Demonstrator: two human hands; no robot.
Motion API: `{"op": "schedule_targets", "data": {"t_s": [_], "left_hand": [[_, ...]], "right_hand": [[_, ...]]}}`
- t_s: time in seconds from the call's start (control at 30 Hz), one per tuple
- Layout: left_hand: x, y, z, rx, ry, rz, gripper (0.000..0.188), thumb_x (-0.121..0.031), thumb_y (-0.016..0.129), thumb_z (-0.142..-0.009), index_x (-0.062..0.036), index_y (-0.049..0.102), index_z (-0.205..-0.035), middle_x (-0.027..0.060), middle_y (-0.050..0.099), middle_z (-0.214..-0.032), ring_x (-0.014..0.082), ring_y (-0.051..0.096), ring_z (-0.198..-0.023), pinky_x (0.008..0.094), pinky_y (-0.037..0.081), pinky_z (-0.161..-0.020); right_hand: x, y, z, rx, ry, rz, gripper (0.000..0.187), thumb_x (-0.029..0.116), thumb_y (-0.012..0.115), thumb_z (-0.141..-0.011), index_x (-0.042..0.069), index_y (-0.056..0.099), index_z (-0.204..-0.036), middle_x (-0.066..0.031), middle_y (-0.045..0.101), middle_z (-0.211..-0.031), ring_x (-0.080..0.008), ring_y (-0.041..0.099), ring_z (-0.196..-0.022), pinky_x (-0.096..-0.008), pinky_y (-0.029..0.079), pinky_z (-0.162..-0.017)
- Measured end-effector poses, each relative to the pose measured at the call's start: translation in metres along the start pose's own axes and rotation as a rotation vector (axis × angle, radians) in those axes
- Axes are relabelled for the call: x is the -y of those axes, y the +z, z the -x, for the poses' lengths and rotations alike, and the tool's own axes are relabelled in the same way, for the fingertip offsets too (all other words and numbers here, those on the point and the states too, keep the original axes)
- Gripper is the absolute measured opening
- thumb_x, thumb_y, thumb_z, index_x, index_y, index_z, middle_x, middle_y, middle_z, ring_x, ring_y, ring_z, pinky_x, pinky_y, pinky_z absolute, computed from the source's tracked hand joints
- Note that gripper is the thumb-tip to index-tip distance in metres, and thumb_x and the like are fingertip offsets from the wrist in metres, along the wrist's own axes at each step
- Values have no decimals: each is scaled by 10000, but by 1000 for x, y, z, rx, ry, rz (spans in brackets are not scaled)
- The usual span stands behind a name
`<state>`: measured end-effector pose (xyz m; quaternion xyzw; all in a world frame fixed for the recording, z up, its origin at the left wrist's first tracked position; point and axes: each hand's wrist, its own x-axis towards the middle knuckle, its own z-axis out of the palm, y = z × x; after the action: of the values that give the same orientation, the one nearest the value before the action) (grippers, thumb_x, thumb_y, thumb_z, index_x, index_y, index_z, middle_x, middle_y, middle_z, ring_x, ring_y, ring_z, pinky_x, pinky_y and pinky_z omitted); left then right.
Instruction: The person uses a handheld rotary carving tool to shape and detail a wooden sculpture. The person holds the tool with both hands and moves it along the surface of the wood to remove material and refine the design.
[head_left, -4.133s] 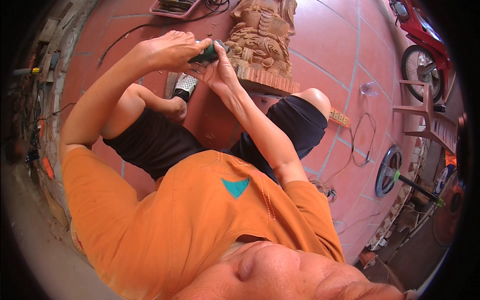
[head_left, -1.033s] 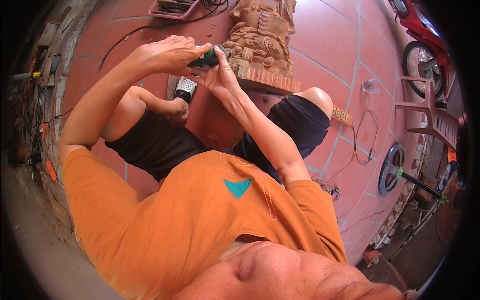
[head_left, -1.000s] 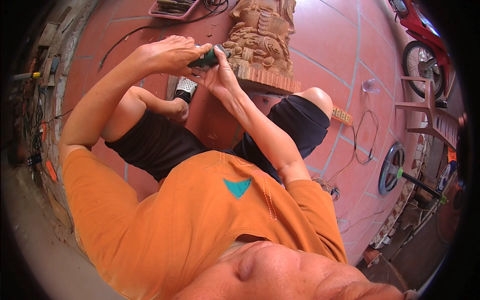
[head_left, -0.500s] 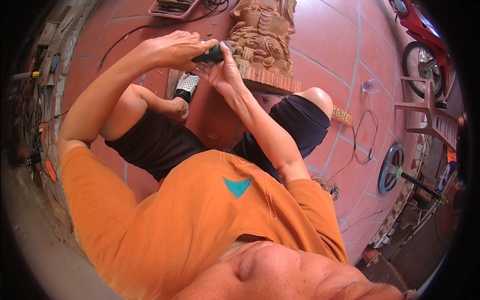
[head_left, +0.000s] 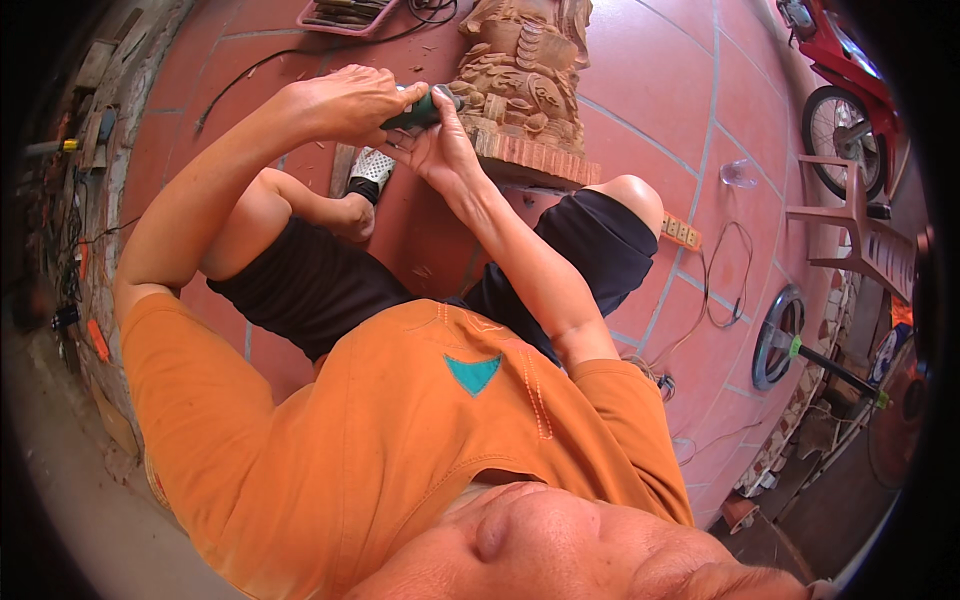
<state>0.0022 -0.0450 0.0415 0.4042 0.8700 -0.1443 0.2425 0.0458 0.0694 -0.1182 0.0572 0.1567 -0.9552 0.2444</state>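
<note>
A carved wooden statue stands on a block base in front of me. Both my hands are around a green handheld rotary tool, just left of the statue's lower part. My left hand grips the tool from behind and above, fingers curled. With its thumb along the tool's front and its palm turned up, my right hand supports it from below. The tool's front end points at the carving; whether its tip touches the wood is too small to tell.
A pink tray of tools and a black cable lie far left. To the right are an orange power strip, a loose cord, a clear cup, a plastic chair and a red motorbike. Wood scraps line the left edge.
Both hands and the rotary tool have shifted slightly left, a little back from the carving. The grip looks the same.
</note>
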Motion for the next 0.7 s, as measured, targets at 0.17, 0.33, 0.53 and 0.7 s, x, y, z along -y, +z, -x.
{"op": "schedule_targets", "data": {"t_s": [0.17, 0.33, 0.53, 0.7], "left_hand": [[1, 3, 0, -20, 1, -3, 765, -209, 704, -749, -106, 311, -1397, 190, 574, -958, 356, 586, -888, 429, 457, -770], [1, 1, 3, -58, 17, 24, 763, -203, 703, -748, -109, 313, -1397, 176, 559, -921, 341, 576, -883, 419, 448, -772], [1, -4, -2, -84, 54, 21, 767, -165, 679, -731, -102, 313, -1401, 171, 547, -895, 326, 567, -864, 410, 440, -764], [5, 4, -10, -126, 91, 0, 748, -130, 648, -729, -81, 316, -1396, 174, 564, -873, 339, 579, -830, 410, 449, -749]], "right_hand": [[-1, 2, 1, 4, -12, 2, 483, 508, 493, -906, 92, 493, -1153, -123, 630, -1056, -291, 646, -966, -479, 530, -872], [2, 2, 2, 27, 2, -13, 473, 497, 500, -907, 93, 499, -1152, -123, 631, -1059, -290, 646, -966, -480, 532, -867], [6, -2, -4, -48, -45, -2, 506, 536, 492, -892, 111, 510, -1166, -108, 633, -1059, -285, 641, -966, -485, 528, -852], [9, -7, -6, -63, -18, -52, 460, 498, 507, -896, 105, 511, -1134, -89, 624, -1065, -293, 647, -946, -496, 514, -883]]}}
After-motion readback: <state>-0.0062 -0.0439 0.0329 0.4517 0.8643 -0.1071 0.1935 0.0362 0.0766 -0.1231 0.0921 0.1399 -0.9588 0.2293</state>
